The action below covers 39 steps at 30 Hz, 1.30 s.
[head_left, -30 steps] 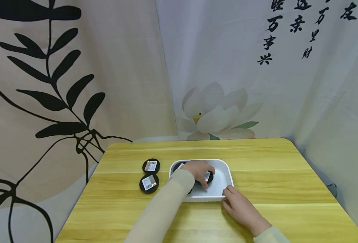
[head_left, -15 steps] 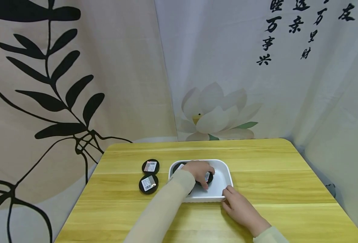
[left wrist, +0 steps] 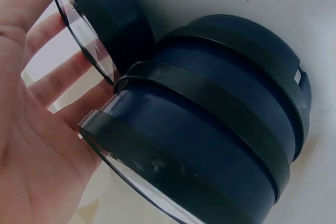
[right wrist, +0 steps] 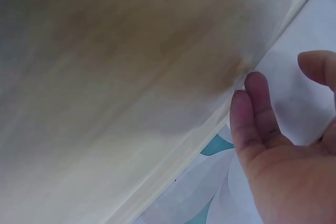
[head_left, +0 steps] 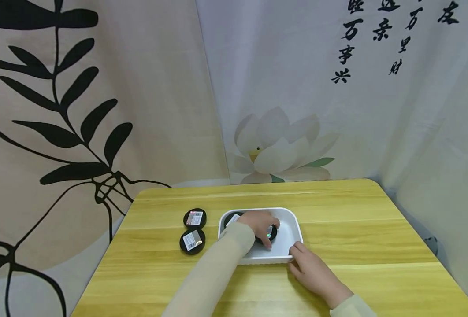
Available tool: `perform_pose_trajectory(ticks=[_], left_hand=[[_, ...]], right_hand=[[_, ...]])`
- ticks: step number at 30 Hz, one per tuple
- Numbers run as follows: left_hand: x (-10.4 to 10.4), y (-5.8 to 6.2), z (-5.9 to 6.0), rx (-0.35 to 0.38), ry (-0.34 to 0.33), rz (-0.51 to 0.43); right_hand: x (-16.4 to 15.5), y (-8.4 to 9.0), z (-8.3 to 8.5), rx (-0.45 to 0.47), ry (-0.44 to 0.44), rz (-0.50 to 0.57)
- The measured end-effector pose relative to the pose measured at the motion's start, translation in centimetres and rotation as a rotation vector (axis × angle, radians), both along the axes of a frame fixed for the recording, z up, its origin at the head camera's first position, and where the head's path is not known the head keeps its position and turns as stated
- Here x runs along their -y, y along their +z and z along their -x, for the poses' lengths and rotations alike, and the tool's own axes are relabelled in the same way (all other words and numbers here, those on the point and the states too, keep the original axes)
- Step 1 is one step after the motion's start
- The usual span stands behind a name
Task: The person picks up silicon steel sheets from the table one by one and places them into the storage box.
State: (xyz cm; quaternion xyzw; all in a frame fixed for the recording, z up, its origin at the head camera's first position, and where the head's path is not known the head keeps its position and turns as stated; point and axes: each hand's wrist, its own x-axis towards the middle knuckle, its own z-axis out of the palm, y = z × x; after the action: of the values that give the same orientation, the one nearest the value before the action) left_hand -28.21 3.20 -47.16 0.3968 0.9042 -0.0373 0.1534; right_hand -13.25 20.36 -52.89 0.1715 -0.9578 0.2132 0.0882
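Observation:
My left hand reaches down into a white rectangular tray. Thumb and fingers hold a round black container with a shiny label; in the left wrist view this held container shows a dark blue side and a black rim. Beside it in that view lie other dark round containers, close together. One labelled container shows at the tray's left end, partly behind the hand and sleeve. At the tray's near right corner my right hand touches the rim, its fingers fairly straight and the thumb apart.
Two more black round containers with barcode labels stand left of the tray on the wooden table. A curtain with leaf, lotus and writing prints hangs behind the table's far edge.
Both hands and the tray keep their places relative to each other. The head view has shifted slightly, so the scene sits a little farther left; a coloured glint now shows on the held container's label.

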Motion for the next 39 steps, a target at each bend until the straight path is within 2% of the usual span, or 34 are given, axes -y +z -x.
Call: perform_pose_trajectory(ticks=[6, 13, 19, 29, 39], left_hand=[[-0.1, 0.4, -0.6, -0.052, -0.038, 0.033], [-0.2, -0.3, -0.9, -0.090, -0.043, 0.072], [-0.2, 0.1, -1.2, -0.124, -0.056, 0.091], [0.0, 0.8, -1.8, -0.129, -0.049, 0.110], [-0.2, 0.8, -1.8, -0.157, -0.037, 0.120]], right_hand=[[0.0, -0.2, 0.0, 0.005, 0.006, -0.010], [0.1, -0.3, -0.1, 0.010, 0.008, -0.016], [0.0, -0.3, -0.1, 0.003, 0.009, -0.014], [0.0, -0.1, -0.1, 0.007, 0.004, -0.015], [-0.2, 0.0, -0.1, 0.011, 0.006, -0.016]])
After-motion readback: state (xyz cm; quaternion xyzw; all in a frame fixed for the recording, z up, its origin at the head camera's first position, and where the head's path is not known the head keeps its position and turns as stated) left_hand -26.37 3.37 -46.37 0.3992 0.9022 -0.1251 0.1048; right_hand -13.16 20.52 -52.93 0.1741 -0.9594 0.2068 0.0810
